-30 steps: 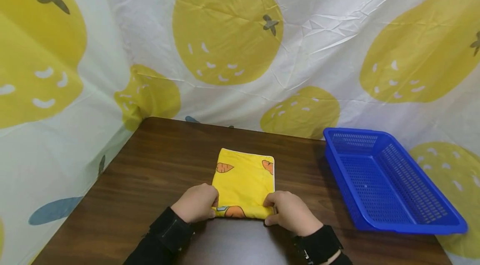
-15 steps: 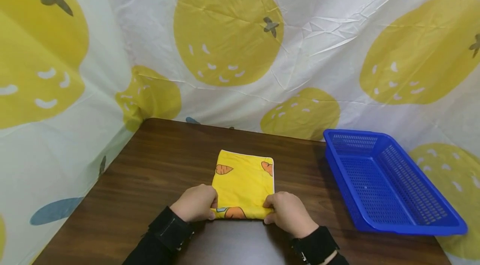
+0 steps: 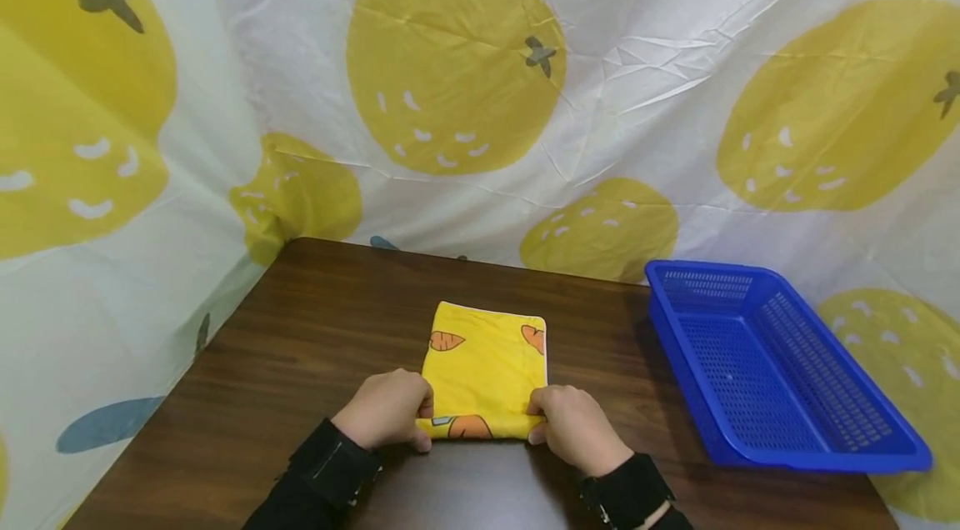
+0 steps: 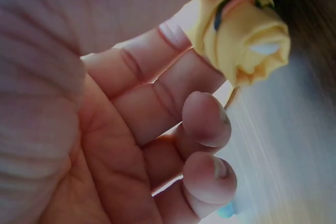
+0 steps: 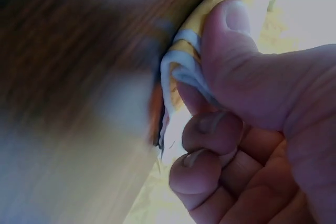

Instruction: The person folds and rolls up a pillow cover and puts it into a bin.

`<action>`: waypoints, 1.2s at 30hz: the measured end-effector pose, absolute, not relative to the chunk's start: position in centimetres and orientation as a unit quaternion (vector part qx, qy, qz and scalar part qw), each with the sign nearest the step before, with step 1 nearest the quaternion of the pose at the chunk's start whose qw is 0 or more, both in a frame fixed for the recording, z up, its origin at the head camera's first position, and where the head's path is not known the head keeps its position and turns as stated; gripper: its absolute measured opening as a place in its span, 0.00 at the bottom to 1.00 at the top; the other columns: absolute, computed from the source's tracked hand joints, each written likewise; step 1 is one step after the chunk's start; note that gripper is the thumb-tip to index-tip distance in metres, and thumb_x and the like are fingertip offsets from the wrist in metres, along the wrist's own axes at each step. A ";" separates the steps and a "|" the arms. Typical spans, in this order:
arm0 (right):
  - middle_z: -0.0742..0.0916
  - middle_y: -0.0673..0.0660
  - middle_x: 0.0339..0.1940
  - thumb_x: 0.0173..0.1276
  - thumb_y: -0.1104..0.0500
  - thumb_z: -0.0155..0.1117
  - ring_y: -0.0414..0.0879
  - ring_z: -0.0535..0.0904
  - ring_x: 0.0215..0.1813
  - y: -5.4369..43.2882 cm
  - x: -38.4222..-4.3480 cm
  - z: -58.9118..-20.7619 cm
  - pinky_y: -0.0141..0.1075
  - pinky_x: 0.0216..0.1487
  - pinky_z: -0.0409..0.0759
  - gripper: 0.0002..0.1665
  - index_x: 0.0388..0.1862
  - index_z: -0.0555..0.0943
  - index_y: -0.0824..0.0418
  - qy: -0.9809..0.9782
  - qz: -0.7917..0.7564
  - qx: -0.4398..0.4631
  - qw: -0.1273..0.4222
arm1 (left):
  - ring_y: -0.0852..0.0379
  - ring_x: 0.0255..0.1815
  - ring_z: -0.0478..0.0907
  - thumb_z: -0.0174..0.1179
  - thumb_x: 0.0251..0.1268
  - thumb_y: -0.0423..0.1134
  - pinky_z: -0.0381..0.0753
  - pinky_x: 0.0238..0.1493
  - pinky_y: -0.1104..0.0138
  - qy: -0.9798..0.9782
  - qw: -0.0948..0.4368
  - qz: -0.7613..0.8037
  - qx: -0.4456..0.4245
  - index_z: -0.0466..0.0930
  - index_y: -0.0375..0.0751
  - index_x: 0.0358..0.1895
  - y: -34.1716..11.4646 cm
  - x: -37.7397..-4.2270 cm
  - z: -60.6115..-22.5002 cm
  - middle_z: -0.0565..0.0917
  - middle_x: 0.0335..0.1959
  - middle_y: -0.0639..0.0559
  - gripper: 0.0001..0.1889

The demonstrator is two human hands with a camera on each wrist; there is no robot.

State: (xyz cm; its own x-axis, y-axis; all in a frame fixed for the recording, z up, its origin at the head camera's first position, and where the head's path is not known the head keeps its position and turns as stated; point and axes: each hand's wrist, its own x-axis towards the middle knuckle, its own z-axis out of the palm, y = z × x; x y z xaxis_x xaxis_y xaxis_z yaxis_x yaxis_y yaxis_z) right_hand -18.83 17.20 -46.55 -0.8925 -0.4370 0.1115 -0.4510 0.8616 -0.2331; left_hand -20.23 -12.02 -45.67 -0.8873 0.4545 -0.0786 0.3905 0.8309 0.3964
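Note:
A yellow cloth (image 3: 483, 363) printed with orange carrots lies on the wooden table, edged in white along its far and right sides. Its near edge is turned up into a small roll; the left wrist view shows the coiled end of the roll (image 4: 262, 51). My left hand (image 3: 387, 409) holds the roll's left end between thumb and fingers. At the right end, my right hand (image 3: 577, 426) pinches the roll, and its thumb (image 5: 226, 45) presses on the fabric in the right wrist view. Both hands partly cover the cloth's near corners.
A blue plastic basket (image 3: 712, 397) with perforated walls stands on the table to the right of the cloth. White curtain fabric (image 3: 637, 97) with large yellow fruit prints hangs behind and to the left. Brown tabletop (image 3: 300, 330) surrounds the cloth.
Both hands stay at the ends of the rolled edge. The left thumb has slid slightly down and left; the cloth is almost unchanged. The head view has shifted a little.

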 end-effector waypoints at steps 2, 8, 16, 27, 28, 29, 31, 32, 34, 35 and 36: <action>0.92 0.52 0.33 0.54 0.58 0.86 0.47 0.87 0.35 17.3 -18.8 -46.6 0.44 0.38 0.84 0.12 0.34 0.89 0.56 -0.965 0.127 0.229 0.028 | 0.58 0.27 0.70 0.87 0.43 0.43 0.68 0.32 0.61 0.954 0.080 0.182 0.225 0.79 0.50 0.24 -12.0 -20.1 -45.7 0.75 0.22 0.59 0.19; 0.90 0.50 0.29 0.56 0.58 0.84 0.44 0.85 0.31 17.8 -18.8 -46.6 0.40 0.34 0.81 0.11 0.31 0.86 0.54 -0.962 0.133 0.235 0.033 | 0.58 0.26 0.68 0.84 0.44 0.39 0.65 0.31 0.62 0.951 0.069 0.184 0.238 0.77 0.49 0.20 -11.9 -19.9 -45.4 0.71 0.20 0.59 0.19; 0.86 0.47 0.27 0.64 0.59 0.80 0.39 0.77 0.29 18.4 -19.3 -47.0 0.35 0.34 0.76 0.11 0.29 0.84 0.54 -0.957 0.182 0.224 -0.012 | 0.57 0.26 0.68 0.85 0.44 0.38 0.66 0.32 0.62 0.946 0.075 0.209 0.236 0.79 0.47 0.23 -11.9 -20.1 -45.5 0.72 0.21 0.58 0.18; 0.89 0.49 0.29 0.66 0.60 0.78 0.38 0.79 0.31 18.3 -19.3 -47.0 0.34 0.35 0.78 0.08 0.29 0.87 0.56 -0.956 0.197 0.219 -0.005 | 0.55 0.29 0.73 0.86 0.46 0.39 0.73 0.36 0.58 0.941 0.086 0.237 0.224 0.82 0.46 0.29 -12.2 -20.5 -46.0 0.78 0.26 0.56 0.18; 0.89 0.48 0.29 0.66 0.60 0.78 0.38 0.79 0.31 18.4 -19.4 -47.0 0.34 0.35 0.78 0.08 0.29 0.87 0.56 -0.955 0.200 0.219 -0.006 | 0.56 0.29 0.72 0.87 0.46 0.39 0.73 0.36 0.59 0.943 0.076 0.233 0.225 0.81 0.46 0.29 -12.1 -20.4 -46.0 0.78 0.26 0.56 0.18; 0.88 0.48 0.28 0.67 0.60 0.78 0.37 0.79 0.31 18.5 -19.4 -46.9 0.33 0.35 0.77 0.08 0.29 0.87 0.55 -0.954 0.204 0.220 -0.009 | 0.56 0.28 0.72 0.87 0.46 0.40 0.72 0.35 0.60 0.944 0.064 0.229 0.228 0.80 0.46 0.29 -12.0 -20.5 -46.0 0.77 0.25 0.57 0.19; 0.87 0.46 0.27 0.68 0.59 0.77 0.36 0.77 0.30 18.9 -19.5 -46.9 0.32 0.35 0.76 0.09 0.28 0.86 0.54 -0.951 0.216 0.222 -0.018 | 0.57 0.28 0.71 0.87 0.45 0.40 0.72 0.34 0.61 0.946 0.042 0.223 0.233 0.80 0.47 0.29 -11.8 -20.4 -45.8 0.77 0.25 0.57 0.20; 0.86 0.45 0.26 0.69 0.59 0.76 0.36 0.76 0.30 19.1 -19.6 -46.8 0.32 0.34 0.76 0.09 0.29 0.86 0.54 -0.949 0.224 0.220 -0.025 | 0.57 0.28 0.70 0.87 0.45 0.40 0.72 0.34 0.61 0.945 0.032 0.221 0.238 0.80 0.47 0.30 -11.7 -20.4 -45.8 0.77 0.25 0.57 0.20; 0.85 0.45 0.25 0.70 0.59 0.75 0.36 0.75 0.29 19.7 -19.8 -46.8 0.31 0.34 0.75 0.10 0.28 0.85 0.53 -0.947 0.237 0.211 -0.039 | 0.58 0.29 0.71 0.87 0.45 0.40 0.74 0.35 0.61 0.943 0.018 0.219 0.250 0.81 0.47 0.31 -11.5 -20.4 -45.7 0.79 0.27 0.57 0.19; 0.84 0.44 0.24 0.71 0.59 0.75 0.36 0.74 0.28 20.0 -19.8 -46.8 0.31 0.33 0.74 0.10 0.29 0.85 0.53 -0.947 0.243 0.205 -0.047 | 0.59 0.29 0.72 0.87 0.46 0.39 0.75 0.36 0.61 0.941 0.015 0.220 0.257 0.82 0.47 0.32 -11.5 -20.4 -45.7 0.80 0.28 0.57 0.18; 0.83 0.44 0.24 0.71 0.59 0.74 0.36 0.74 0.28 20.2 -19.9 -46.7 0.31 0.33 0.73 0.10 0.29 0.85 0.53 -0.947 0.249 0.198 -0.055 | 0.59 0.30 0.73 0.86 0.47 0.39 0.77 0.36 0.60 0.939 0.013 0.221 0.263 0.84 0.46 0.34 -11.5 -20.4 -45.7 0.82 0.29 0.57 0.18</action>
State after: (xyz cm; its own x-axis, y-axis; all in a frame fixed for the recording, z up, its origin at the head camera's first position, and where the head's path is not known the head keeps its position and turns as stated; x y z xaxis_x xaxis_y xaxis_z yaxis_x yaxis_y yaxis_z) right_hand -19.94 20.23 -46.75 -0.9155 -0.4023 -0.0051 -0.3479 0.7978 -0.4924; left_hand -20.39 -11.50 -45.71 -0.8612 0.5001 0.0907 0.4882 0.7643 0.4214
